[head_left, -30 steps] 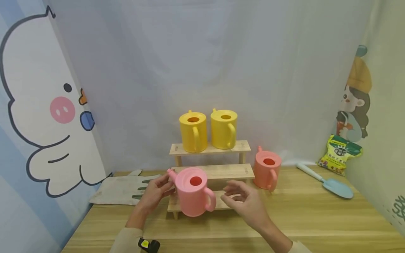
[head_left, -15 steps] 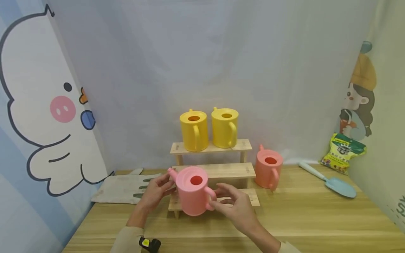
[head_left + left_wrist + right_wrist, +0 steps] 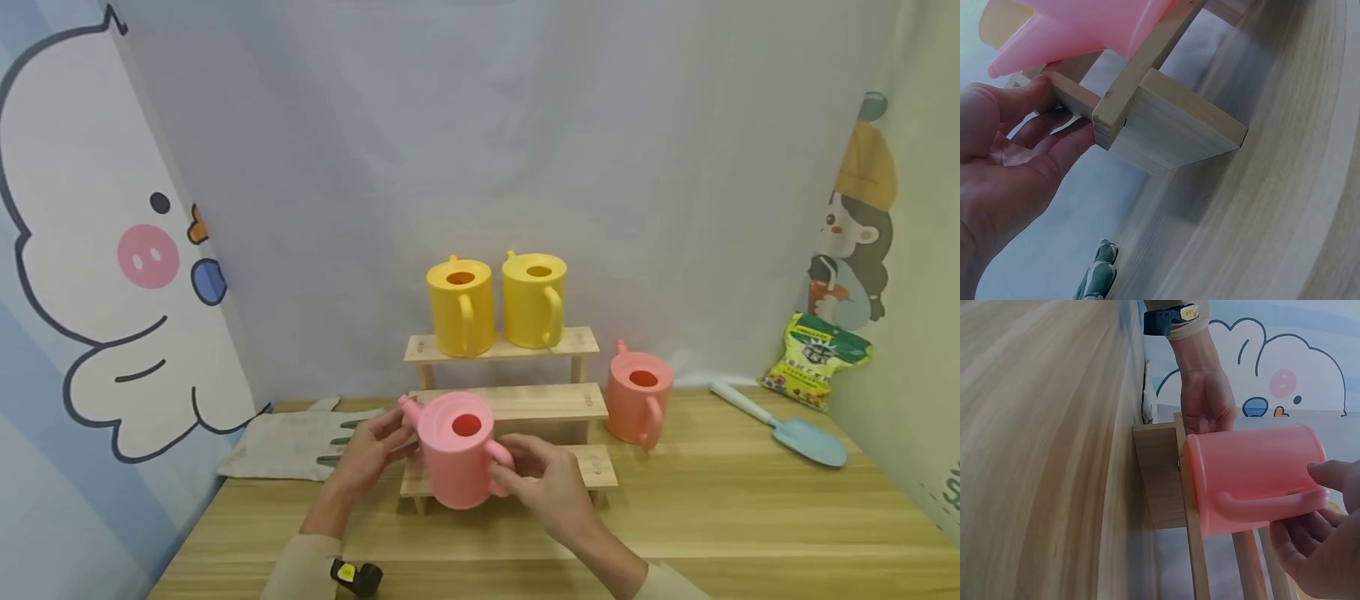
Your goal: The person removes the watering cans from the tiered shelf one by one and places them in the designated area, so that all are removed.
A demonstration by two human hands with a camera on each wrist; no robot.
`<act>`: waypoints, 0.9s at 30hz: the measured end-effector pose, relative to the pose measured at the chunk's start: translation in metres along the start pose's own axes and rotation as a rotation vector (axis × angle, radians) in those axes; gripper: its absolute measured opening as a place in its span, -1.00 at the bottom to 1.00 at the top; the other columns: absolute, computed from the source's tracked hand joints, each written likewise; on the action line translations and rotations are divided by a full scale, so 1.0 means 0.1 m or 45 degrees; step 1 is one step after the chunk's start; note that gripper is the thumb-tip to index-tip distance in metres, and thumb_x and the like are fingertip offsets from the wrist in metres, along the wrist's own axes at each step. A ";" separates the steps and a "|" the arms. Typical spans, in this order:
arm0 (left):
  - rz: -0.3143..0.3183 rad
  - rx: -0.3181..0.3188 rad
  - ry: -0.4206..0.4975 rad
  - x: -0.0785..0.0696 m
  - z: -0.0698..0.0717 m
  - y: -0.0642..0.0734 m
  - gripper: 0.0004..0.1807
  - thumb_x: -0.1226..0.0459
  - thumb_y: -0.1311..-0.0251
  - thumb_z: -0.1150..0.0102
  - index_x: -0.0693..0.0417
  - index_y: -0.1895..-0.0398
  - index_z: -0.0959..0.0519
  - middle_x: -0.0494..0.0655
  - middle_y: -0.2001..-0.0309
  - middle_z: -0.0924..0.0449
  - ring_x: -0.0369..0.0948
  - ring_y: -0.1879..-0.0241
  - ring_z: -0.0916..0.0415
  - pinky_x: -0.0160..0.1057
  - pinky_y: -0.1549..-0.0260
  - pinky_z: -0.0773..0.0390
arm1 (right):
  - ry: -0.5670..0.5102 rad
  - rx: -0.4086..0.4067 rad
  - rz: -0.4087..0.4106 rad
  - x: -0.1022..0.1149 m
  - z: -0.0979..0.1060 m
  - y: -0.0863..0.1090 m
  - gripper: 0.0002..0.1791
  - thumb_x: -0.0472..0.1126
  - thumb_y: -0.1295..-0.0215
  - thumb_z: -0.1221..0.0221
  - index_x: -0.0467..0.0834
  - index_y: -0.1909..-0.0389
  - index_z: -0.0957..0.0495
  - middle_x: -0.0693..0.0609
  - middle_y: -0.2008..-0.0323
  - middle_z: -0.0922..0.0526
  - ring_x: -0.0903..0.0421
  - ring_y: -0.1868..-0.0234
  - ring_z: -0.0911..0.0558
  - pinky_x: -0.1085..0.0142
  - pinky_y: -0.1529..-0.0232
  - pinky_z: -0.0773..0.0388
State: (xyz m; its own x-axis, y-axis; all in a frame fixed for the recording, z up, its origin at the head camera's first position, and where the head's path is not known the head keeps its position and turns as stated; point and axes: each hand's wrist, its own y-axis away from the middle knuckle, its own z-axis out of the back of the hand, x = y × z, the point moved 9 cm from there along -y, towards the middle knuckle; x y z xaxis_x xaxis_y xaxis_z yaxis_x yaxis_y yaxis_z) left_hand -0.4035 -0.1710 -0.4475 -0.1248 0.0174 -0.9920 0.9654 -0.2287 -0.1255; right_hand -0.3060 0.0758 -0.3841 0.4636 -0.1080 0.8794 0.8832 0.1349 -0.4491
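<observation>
A light pink watering can stands upright on the lowest step of a three-step wooden stand, spout to the left and handle to the right. My right hand holds its handle; in the right wrist view the thumb lies at the top end of the handle and the fingers curl under it. Beside the spout, my left hand grips the left end of the stand. The left wrist view shows its thumb on the wooden side bar and the fingers beneath.
Two yellow watering cans stand on the top step. A coral watering can is on the table right of the stand. Further right lie a light blue trowel and a green-yellow packet. Gloves lie at left.
My right hand has moved left from beside the pink watering can and taken hold of its handle. My left hand and the can have stayed in place.
</observation>
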 end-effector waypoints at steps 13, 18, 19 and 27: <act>-0.006 0.015 -0.006 0.03 0.01 -0.03 -0.41 0.28 -0.44 -0.13 0.19 -0.49 -0.30 0.08 -0.47 -0.24 0.02 -0.38 -0.29 -0.06 -0.16 -0.56 | -0.046 -0.096 -0.028 -0.05 0.01 -0.01 -0.67 -0.22 -0.08 -0.51 -0.16 0.10 -0.78 -0.04 0.26 -0.78 0.12 0.28 -0.73 0.36 0.35 -0.72; 0.001 0.029 -0.007 0.02 -0.01 -0.02 -0.41 0.28 -0.46 -0.11 0.19 -0.50 -0.27 0.09 -0.49 -0.20 0.04 -0.39 -0.27 -0.04 -0.18 -0.54 | -0.056 -0.148 -0.086 -0.08 0.05 -0.01 -0.71 -0.22 -0.06 -0.52 -0.12 0.14 -0.80 0.00 0.31 -0.78 0.15 0.34 -0.71 0.41 0.43 -0.68; -0.001 0.031 -0.006 0.02 -0.01 -0.01 -0.41 0.29 -0.46 -0.10 0.21 -0.50 -0.27 0.09 -0.49 -0.19 0.05 -0.39 -0.26 -0.04 -0.18 -0.54 | -0.059 -0.145 -0.100 -0.09 0.04 -0.01 -0.71 -0.21 -0.06 -0.52 -0.12 0.14 -0.80 -0.01 0.30 -0.78 0.15 0.34 -0.71 0.41 0.43 -0.68; -0.006 0.018 -0.037 0.00 0.01 0.01 -0.45 0.33 -0.46 -0.09 0.25 -0.47 -0.30 0.01 -0.53 -0.11 0.03 -0.45 -0.16 -0.06 -0.22 -0.50 | -0.223 -0.094 -0.334 -0.20 0.06 -0.04 -0.72 -0.24 -0.09 -0.50 -0.23 0.16 -0.79 -0.11 0.27 -0.77 0.12 0.32 -0.71 0.35 0.29 -0.70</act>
State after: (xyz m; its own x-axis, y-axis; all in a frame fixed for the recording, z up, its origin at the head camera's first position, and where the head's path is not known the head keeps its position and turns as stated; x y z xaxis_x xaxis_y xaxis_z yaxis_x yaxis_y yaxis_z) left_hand -0.4026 -0.1721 -0.4474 -0.1365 -0.0100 -0.9906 0.9614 -0.2426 -0.1300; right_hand -0.3195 0.0836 -0.3993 0.2058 0.0425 0.9777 0.9768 0.0522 -0.2079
